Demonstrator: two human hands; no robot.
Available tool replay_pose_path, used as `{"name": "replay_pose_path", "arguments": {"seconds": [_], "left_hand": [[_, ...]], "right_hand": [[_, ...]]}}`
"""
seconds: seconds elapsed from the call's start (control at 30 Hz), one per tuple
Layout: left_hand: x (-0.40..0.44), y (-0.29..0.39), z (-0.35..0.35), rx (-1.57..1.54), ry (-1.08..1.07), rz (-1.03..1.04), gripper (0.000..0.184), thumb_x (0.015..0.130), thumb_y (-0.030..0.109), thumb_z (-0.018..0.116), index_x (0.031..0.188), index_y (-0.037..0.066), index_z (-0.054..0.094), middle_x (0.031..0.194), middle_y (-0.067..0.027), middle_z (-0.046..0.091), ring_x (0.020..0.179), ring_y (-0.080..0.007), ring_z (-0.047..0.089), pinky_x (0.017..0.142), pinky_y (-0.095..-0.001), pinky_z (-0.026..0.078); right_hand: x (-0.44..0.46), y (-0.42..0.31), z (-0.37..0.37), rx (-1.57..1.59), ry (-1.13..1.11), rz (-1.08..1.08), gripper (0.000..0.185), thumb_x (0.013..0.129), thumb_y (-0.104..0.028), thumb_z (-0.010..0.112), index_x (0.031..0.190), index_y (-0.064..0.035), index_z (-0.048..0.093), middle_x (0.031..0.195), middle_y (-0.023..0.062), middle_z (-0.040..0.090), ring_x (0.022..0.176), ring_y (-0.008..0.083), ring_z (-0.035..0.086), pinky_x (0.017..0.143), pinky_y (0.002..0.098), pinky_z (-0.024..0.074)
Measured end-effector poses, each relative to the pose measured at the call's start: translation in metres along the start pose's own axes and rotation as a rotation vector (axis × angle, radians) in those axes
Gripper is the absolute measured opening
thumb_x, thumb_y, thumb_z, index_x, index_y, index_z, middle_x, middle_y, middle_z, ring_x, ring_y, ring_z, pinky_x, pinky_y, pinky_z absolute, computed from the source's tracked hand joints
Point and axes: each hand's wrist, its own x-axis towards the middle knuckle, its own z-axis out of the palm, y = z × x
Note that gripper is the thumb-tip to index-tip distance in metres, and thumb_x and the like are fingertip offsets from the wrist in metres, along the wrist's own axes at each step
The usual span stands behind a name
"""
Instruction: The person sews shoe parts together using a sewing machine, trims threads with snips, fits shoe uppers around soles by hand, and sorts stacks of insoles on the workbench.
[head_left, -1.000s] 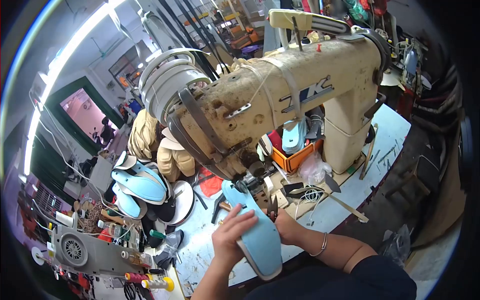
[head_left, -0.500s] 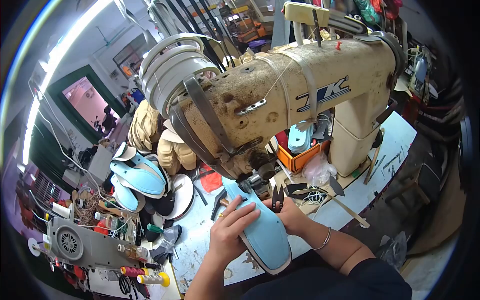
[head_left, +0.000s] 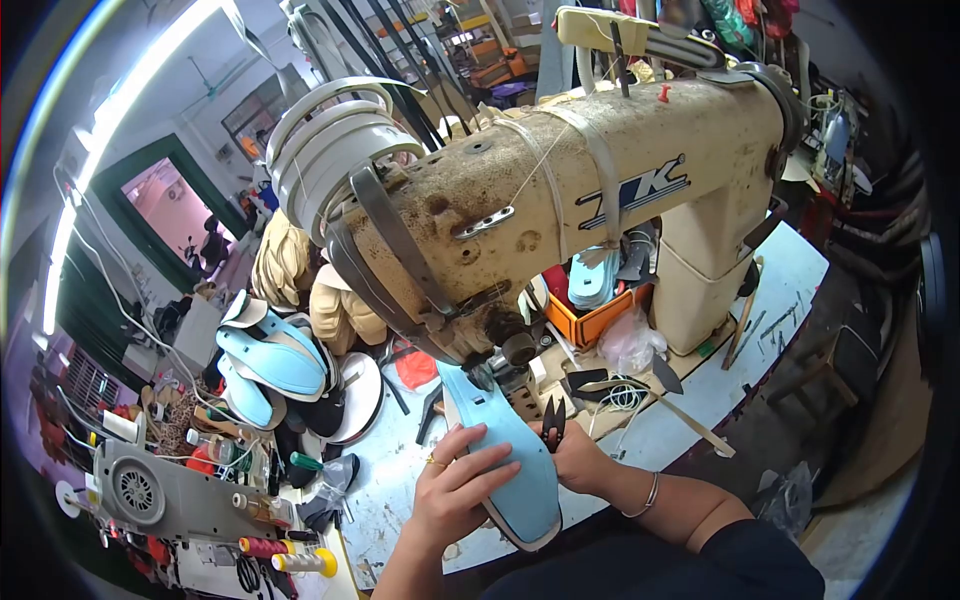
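Observation:
A light blue insole-shaped piece (head_left: 520, 485) with a pale edge lies with its narrow end under the needle area of a worn beige sewing machine (head_left: 490, 180). My left hand (head_left: 455, 490) rests on its left side, fingers spread over the blue surface. Against the right edge is my right hand (head_left: 580, 458), its fingers closed round small dark thread snips (head_left: 552, 420) whose blades point up. The machine head hides the tip of the blue piece.
Blue soles (head_left: 275, 355) are piled at the left, beside a round white dish (head_left: 355, 400). Behind the needle stands an orange box (head_left: 590, 322). A wooden stick, cord and plastic bag (head_left: 632, 340) lie right of the needle. Thread spools (head_left: 305, 562) stand lower left.
The camera view has shifted slightly back and forth. My left hand stays on the blue piece, its fingers a little more spread than half a second ago. The snips remain in my right hand.

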Motion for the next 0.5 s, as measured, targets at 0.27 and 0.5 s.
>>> {"name": "replay_pose_path", "arguments": {"seconds": [0.27,0.5], "left_hand": [[-0.008,-0.015,0.023,-0.025,0.358,-0.182,0.037,0.064,-0.003,0.07,0.098,0.01,0.065,0.113,-0.013,0.059,0.115,-0.031,0.052,0.099,-0.0428,0.04],[-0.053,0.001,0.118,-2.093,0.457,-1.178,0.026,0.09,0.007,0.052,0.115,0.005,0.052,0.099,-0.0069,0.059,0.082,-0.0159,0.06,0.068,-0.0283,0.052]], "right_hand": [[0.012,-0.014,0.004,-0.08,0.007,-0.051,0.023,0.083,-0.007,0.065,0.104,0.0014,0.061,0.088,0.0023,0.064,0.076,0.0062,0.058,0.069,0.0211,0.048],[0.01,-0.011,0.006,-0.401,0.217,-0.162,0.012,0.084,-0.007,0.064,0.092,0.0016,0.065,0.078,0.0028,0.065,0.067,0.0066,0.058,0.059,0.0235,0.0475]]}}
